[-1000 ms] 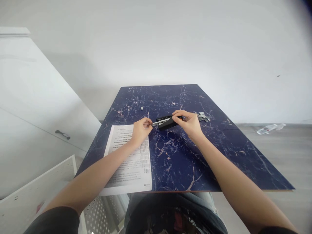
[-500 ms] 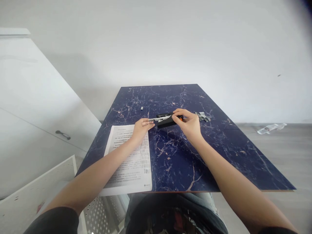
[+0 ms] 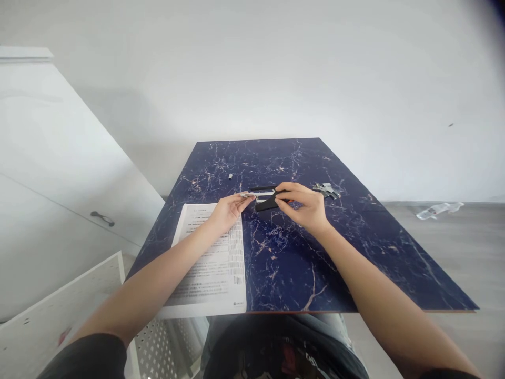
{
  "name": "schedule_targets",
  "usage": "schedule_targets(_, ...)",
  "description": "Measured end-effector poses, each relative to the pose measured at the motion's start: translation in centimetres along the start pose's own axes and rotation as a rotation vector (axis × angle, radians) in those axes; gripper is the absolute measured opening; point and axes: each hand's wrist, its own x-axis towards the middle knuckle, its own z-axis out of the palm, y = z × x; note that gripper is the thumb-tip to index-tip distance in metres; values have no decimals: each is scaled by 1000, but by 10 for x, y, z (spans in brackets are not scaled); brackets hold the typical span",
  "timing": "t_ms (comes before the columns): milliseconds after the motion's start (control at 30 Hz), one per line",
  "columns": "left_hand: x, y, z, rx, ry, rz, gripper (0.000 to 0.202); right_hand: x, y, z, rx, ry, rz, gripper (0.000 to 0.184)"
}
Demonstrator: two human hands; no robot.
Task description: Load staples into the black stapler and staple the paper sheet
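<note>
Above the dark blue marbled table (image 3: pixel 284 252) my right hand (image 3: pixel 305 206) is closed around the rear of a black stapler (image 3: pixel 265 199) with an orange detail. The stapler hangs open, its metal staple rail pointing left. My left hand (image 3: pixel 229 209) pinches the left tip of that silver rail between thumb and fingers. Both hands hover slightly over the table's middle. A printed paper sheet (image 3: pixel 215 258) lies under my left forearm.
A small heap of staple strips (image 3: pixel 325 189) lies just right of my right hand. One short staple piece (image 3: pixel 230 177) sits farther back on the table. A white cabinet (image 3: pixel 59 173) stands at left, and a plastic bottle (image 3: pixel 434 210) lies on the floor at right.
The stapler has lifted slightly and opened wider. My left hand slid a little rightward along the metal rail, and my right fingers shifted forward over the stapler's body.
</note>
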Motion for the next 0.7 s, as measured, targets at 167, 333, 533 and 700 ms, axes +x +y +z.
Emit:
schedule_targets(167,-1,0,1,63,-26,-7,18,-2,-7,-1,5,42,140,8)
schedule_targets(333,-3,0,4,158,6,17,19,5,-6,0,87,167,318,13)
schedule_targets(533,-4,0,2,96,5,48,17,5,18,-1,565,91,636,55)
schedule_targets(700,-3,0,1,91,7,125,20,0,26,2,727,-3,786,56)
